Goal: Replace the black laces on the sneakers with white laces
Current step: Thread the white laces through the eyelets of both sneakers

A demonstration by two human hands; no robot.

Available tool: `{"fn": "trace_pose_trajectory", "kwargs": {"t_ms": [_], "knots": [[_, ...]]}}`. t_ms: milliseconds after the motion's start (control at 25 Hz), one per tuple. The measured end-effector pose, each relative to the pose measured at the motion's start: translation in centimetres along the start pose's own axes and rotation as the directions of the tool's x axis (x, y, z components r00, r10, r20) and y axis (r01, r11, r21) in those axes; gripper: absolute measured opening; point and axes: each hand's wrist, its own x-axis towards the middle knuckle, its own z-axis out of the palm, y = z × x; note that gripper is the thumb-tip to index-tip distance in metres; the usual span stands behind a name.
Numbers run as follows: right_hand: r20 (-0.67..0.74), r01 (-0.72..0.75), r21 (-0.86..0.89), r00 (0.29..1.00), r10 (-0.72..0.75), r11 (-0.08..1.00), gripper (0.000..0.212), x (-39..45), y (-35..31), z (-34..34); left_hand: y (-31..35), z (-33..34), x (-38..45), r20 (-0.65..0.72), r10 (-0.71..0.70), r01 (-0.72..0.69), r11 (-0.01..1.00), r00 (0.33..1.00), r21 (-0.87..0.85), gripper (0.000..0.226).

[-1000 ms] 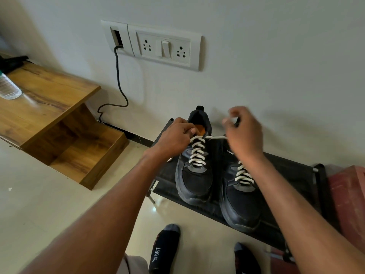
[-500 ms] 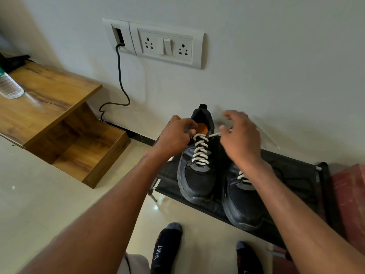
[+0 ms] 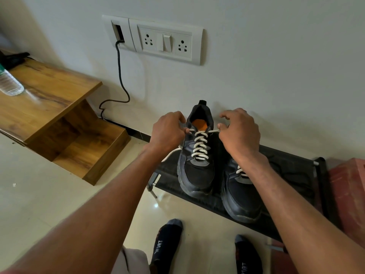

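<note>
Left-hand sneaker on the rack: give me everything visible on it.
The left sneaker is black, mesh-looking at the toe with a grey panel below the lacing, a thick dark sole and an orange insole showing in the open collar. A white lace crisscrosses up to the top eyelets. It stands upright on the black rack, toe toward the camera, heel near the wall, beside the other sneaker. The left hand and right hand each pinch a lace end at the top.

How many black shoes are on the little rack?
2. The left shoe stands on the black rack between both hands; the right shoe sits beside it, partly hidden under the right arm.
</note>
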Motion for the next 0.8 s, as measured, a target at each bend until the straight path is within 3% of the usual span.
{"fn": "trace_pose_trajectory", "kwargs": {"t_ms": [200,360,480,640,800], "knots": [[0.133,-0.017,0.08,0.991,0.006,0.997,0.016,-0.8,-1.1,-0.5,1.3,-1.0,-1.4,0.054,0.004,-0.007,0.999,0.999,0.052,0.031],[0.281,0.02,0.05,0.959,-0.034,0.999,0.014,-3.0,-1.9,-0.9,2.0,-1.1,-3.3,0.151,-0.147,0.161,0.984,0.977,-0.08,0.049],[0.298,0.058,-0.053,0.954,-0.04,0.997,0.011,-4.1,-1.9,-0.9,2.7,-1.7,-4.3,0.01,-0.131,0.131,0.984,0.991,-0.116,0.02],[0.342,0.069,-0.087,0.939,-0.036,0.994,0.003,-4.5,-1.7,-0.2,2.3,-1.0,-6.4,0.217,-0.049,0.061,0.997,0.975,-0.052,0.004],[0.302,0.009,-0.1,0.953,0.022,0.995,0.008,-4.8,-1.7,1.3,1.4,0.8,-7.5,0.201,-0.105,0.14,0.975,0.974,-0.171,0.012]]}}
